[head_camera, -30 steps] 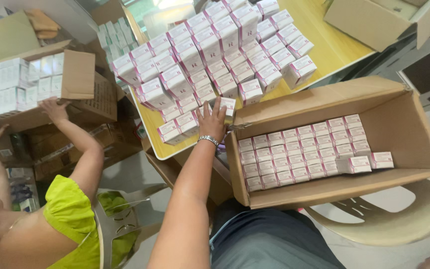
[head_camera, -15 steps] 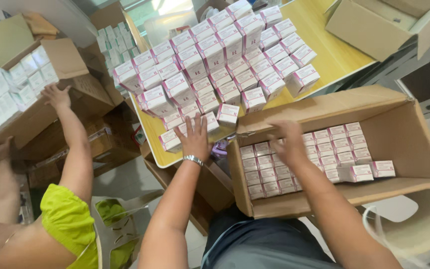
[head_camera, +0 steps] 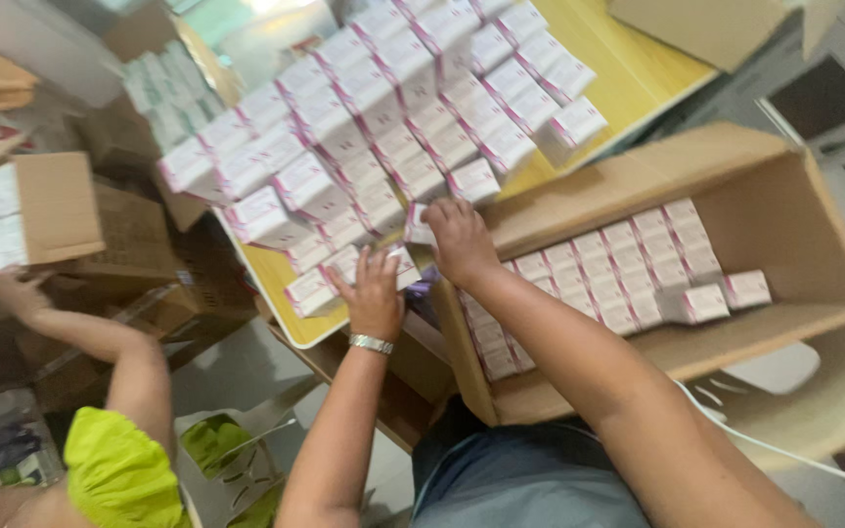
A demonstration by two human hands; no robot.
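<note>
My left hand (head_camera: 374, 293), with a metal watch at the wrist, rests with fingers spread on small white and pink boxes (head_camera: 339, 269) at the near edge of a yellow table (head_camera: 276, 284). My right hand (head_camera: 457, 240) reaches over the rim of a brown carton (head_camera: 784, 196) and touches one small box (head_camera: 418, 225) at the pile's edge; whether it grips it is unclear. The carton on my lap holds neat rows of the same boxes (head_camera: 628, 264). Many more boxes (head_camera: 393, 108) are stacked across the table.
Another person in a lime green top (head_camera: 114, 469) sits at the left, a hand (head_camera: 12, 288) under an open carton of white boxes (head_camera: 12, 215). More brown cartons (head_camera: 139, 244) stand behind. A closed carton (head_camera: 706, 29) lies at the table's far corner. A beige chair (head_camera: 823, 391) is under me.
My right hand has moved out of the carton to the edge of the pile on the table. My left hand has shifted slightly along the boxes. The other person's arm has lowered.
</note>
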